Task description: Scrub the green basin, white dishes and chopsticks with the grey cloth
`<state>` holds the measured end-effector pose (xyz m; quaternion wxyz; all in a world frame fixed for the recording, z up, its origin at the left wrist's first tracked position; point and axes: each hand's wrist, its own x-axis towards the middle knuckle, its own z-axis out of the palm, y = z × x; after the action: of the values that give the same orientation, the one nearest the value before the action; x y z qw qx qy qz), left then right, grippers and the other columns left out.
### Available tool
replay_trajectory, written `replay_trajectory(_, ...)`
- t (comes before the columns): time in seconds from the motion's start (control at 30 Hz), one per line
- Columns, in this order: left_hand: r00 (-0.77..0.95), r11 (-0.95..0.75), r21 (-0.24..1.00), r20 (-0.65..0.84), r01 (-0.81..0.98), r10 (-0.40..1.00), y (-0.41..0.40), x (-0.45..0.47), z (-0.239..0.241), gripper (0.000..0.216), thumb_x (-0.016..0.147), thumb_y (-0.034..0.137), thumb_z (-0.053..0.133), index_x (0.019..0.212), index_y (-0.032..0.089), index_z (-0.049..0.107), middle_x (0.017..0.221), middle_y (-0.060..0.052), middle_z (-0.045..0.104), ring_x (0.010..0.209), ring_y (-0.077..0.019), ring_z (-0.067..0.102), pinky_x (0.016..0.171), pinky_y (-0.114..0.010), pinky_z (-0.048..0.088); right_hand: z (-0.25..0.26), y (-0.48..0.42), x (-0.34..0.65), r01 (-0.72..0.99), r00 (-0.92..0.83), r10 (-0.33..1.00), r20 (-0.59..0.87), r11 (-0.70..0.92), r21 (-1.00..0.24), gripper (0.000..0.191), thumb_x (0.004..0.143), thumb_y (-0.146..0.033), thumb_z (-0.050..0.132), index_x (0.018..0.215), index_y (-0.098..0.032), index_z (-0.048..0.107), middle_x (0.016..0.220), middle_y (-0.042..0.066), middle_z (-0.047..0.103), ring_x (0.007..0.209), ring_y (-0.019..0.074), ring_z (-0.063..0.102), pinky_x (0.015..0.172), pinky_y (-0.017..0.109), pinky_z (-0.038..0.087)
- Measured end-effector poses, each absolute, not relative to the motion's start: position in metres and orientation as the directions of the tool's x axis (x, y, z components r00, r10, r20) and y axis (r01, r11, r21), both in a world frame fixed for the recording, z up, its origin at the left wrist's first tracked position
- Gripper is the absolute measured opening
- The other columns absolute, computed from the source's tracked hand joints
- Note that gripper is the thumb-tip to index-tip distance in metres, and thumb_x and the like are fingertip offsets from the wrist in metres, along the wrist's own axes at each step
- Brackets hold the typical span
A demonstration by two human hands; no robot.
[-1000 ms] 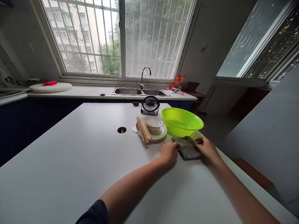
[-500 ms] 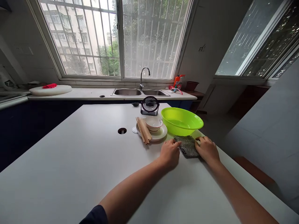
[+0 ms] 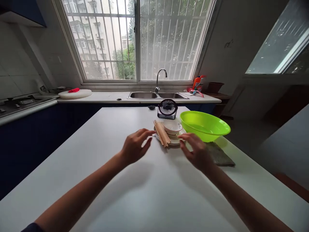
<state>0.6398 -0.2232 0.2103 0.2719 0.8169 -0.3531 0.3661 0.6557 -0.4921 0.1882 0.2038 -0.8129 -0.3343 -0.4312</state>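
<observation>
A white plate lies on the white table, carrying a white bowl with a thin reddish rim. Across the plate's left side rests a bundle of wooden chopsticks, its near ends sticking out past the edge. To the left of them is my left hand, empty, thumb and fingers parted. On the plate's right side, my right hand hovers near the rim with its fingers apart, holding nothing. Beside and partly behind my right wrist lies a grey-green cloth.
A lime-green basin stands at the table's right edge. Behind the plate are a small black fan and a dark scrubber. The far counter holds a double sink, a tap and a round white board.
Both hands have let go of the grey-green cloth and moved left to either side of the plate. The cloth stays by the basin. The view has turned slightly left.
</observation>
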Motion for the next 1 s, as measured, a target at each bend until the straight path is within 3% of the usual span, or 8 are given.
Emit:
replay_trajectory(0.13, 0.675, -0.796, 0.184, 0.656, -0.577, -0.337, -0.156, 0.638, 0.165, 0.024, 0.098, 0.019, 0.045, 0.112, 0.022, 0.063, 0.097, -0.003, 0.072, 0.075, -0.0142, 0.069, 0.059, -0.025, 0.053, 0.163, -0.428, 0.647, 0.887, 0.324, 0.591, 0.739, -0.461, -0.02, 0.021, 0.092, -0.009, 0.05, 0.107, -0.019, 0.061, 0.096, 0.009, 0.07, 0.087, 0.0215, 0.065, 0.079, 0.037, 0.055)
replay_trajectory(0.23, 0.758, -0.856, 0.154, 0.559, -0.494, -0.337, -0.126, 0.634, 0.13, 0.025, 0.097, 0.021, 0.045, 0.113, 0.022, 0.065, 0.107, -0.006, 0.072, 0.092, -0.021, 0.07, 0.071, -0.034, 0.058, 0.132, -0.399, 0.652, 0.929, 0.295, 0.692, 0.659, -0.368, -0.03, 0.026, 0.091, -0.008, 0.047, 0.111, -0.016, 0.062, 0.106, 0.012, 0.072, 0.097, 0.0241, 0.066, 0.087, 0.042, 0.055)
replay_trajectory(0.4, 0.805, -0.876, 0.154, 0.491, -0.457, -0.333, -0.116, 0.632, 0.103, 0.029, 0.096, 0.022, 0.047, 0.118, 0.022, 0.066, 0.127, -0.01, 0.067, 0.11, -0.0261, 0.066, 0.091, -0.045, 0.057, 0.103, -0.389, 0.668, 0.813, 0.575, 0.705, 0.415, -0.55, -0.193, 0.04, 0.092, -0.018, 0.053, 0.131, -0.014, 0.059, 0.138, 0.018, 0.06, 0.125, 0.0305, 0.059, 0.105, 0.05, 0.05)
replay_trajectory(0.5, 0.814, -0.858, 0.159, 0.438, -0.488, -0.382, -0.119, 0.631, 0.101, 0.031, 0.099, 0.021, 0.042, 0.116, 0.022, 0.068, 0.122, -0.01, 0.07, 0.11, -0.0253, 0.067, 0.093, -0.046, 0.056, 0.102, -0.393, 0.671, 0.781, 0.625, 0.721, 0.301, -0.582, -0.227, 0.039, 0.097, -0.025, 0.051, 0.132, -0.011, 0.061, 0.141, 0.021, 0.058, 0.131, 0.0323, 0.055, 0.109, 0.051, 0.047)
replay_trajectory(0.6, 0.819, -0.854, 0.172, 0.425, -0.491, -0.385, -0.12, 0.629, 0.099, 0.033, 0.1, 0.021, 0.039, 0.115, 0.023, 0.069, 0.119, -0.009, 0.072, 0.109, -0.0245, 0.067, 0.095, -0.046, 0.055, 0.104, -0.395, 0.667, 0.781, 0.625, 0.727, 0.284, -0.578, -0.237, 0.039, 0.098, -0.025, 0.048, 0.131, -0.011, 0.063, 0.142, 0.022, 0.057, 0.134, 0.0321, 0.053, 0.112, 0.052, 0.043)
replay_trajectory(0.8, 0.787, -0.818, 0.278, 0.537, -0.504, -0.303, -0.13, 0.621, 0.125, 0.023, 0.095, 0.024, 0.049, 0.103, 0.023, 0.071, 0.109, -0.007, 0.075, 0.097, -0.0248, 0.072, 0.087, -0.045, 0.058, 0.108, -0.393, 0.659, 0.768, 0.64, 0.719, 0.271, -0.588, -0.253, 0.042, 0.098, -0.024, 0.048, 0.135, -0.009, 0.06, 0.144, 0.023, 0.054, 0.136, 0.0332, 0.051, 0.113, 0.054, 0.041)
replay_trajectory(0.93, 0.649, -0.572, 0.468, 0.745, -0.673, -0.154, -0.157, 0.572, 0.183, 0.015, 0.096, 0.026, 0.054, 0.095, 0.026, 0.069, 0.088, -0.003, 0.074, 0.077, -0.018, 0.07, 0.069, -0.033, 0.059, 0.11, -0.393, 0.657, 0.762, 0.647, 0.718, 0.258, -0.595, -0.256, 0.043, 0.098, -0.023, 0.048, 0.136, -0.008, 0.059, 0.144, 0.024, 0.053, 0.137, 0.0338, 0.05, 0.114, 0.055, 0.04)
replay_trajectory(1.0, 0.567, -0.522, 0.436, 0.816, -0.733, -0.115, -0.168, 0.534, 0.201, 0.017, 0.098, 0.033, 0.053, 0.095, 0.029, 0.07, 0.088, -0.006, 0.072, 0.077, -0.0203, 0.068, 0.064, -0.035, 0.059, 0.11, -0.394, 0.657, 0.751, 0.66, 0.71, 0.245, -0.605, -0.266, 0.043, 0.097, -0.022, 0.048, 0.137, -0.008, 0.059, 0.145, 0.024, 0.053, 0.137, 0.0337, 0.049, 0.115, 0.054, 0.039)
